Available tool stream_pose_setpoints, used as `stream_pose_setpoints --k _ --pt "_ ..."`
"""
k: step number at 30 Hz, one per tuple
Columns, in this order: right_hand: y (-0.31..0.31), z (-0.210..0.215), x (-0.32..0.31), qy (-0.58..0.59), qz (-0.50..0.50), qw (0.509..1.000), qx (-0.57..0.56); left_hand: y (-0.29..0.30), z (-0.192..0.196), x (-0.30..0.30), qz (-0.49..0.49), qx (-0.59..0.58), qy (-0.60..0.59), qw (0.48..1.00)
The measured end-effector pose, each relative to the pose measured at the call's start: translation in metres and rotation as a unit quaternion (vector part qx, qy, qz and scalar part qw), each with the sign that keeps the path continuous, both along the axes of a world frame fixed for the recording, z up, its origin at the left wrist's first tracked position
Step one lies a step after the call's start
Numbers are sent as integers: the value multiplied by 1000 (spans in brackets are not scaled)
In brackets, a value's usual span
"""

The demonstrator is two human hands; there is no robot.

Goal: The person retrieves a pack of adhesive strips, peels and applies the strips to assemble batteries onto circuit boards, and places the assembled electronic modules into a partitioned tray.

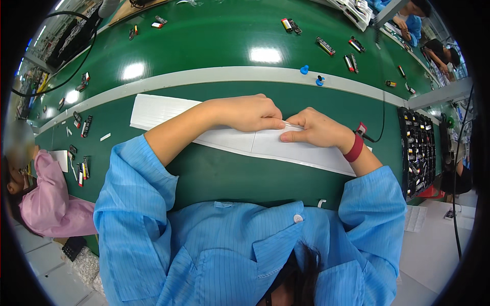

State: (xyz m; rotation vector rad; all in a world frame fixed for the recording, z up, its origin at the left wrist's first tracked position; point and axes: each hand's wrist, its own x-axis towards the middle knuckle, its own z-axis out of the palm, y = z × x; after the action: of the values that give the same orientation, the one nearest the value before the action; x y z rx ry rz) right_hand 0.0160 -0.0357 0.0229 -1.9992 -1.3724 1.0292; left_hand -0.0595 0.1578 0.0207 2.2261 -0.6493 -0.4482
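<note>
A long white sheet (229, 140), flat and marked with thin lines, lies slantwise across the green mat in front of me. My left hand (250, 113) is closed at its upper edge, with fingers curled and thumb pointing right. Close beside it, my right hand (319, 128) pinches the same edge between thumb and fingers. The thumbs nearly meet near the middle of the sheet. Whatever lies under my curled fingers is hidden. A red wrist strap (354, 148) with a thin dark cord circles my right wrist.
Behind a pale rail (214, 75), small electronic units with cylindrical cells (325, 46) lie on a green surface. Blue pins (304, 70) stand on the rail. A black tray (418, 148) of parts is at right. A co-worker in a pink sleeve (56, 204) sits at left.
</note>
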Motion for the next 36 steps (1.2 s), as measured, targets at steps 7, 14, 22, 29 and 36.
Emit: stream_pose_setpoints --k 7,14,22,29,36 --pt "-8 3 -23 -274 9 949 155 4 -19 3 39 -47 46 997" --pt "1 15 -11 -11 27 987 -158 -17 0 -7 11 66 -86 994" --pt "-61 18 -80 -417 -32 900 124 0 -14 -12 162 129 -109 972" --pt "-119 1 75 -369 -284 882 -70 -19 -41 41 222 34 -345 911" --pt "-36 -4 88 -425 -263 845 192 -42 -21 39 164 74 -411 894"
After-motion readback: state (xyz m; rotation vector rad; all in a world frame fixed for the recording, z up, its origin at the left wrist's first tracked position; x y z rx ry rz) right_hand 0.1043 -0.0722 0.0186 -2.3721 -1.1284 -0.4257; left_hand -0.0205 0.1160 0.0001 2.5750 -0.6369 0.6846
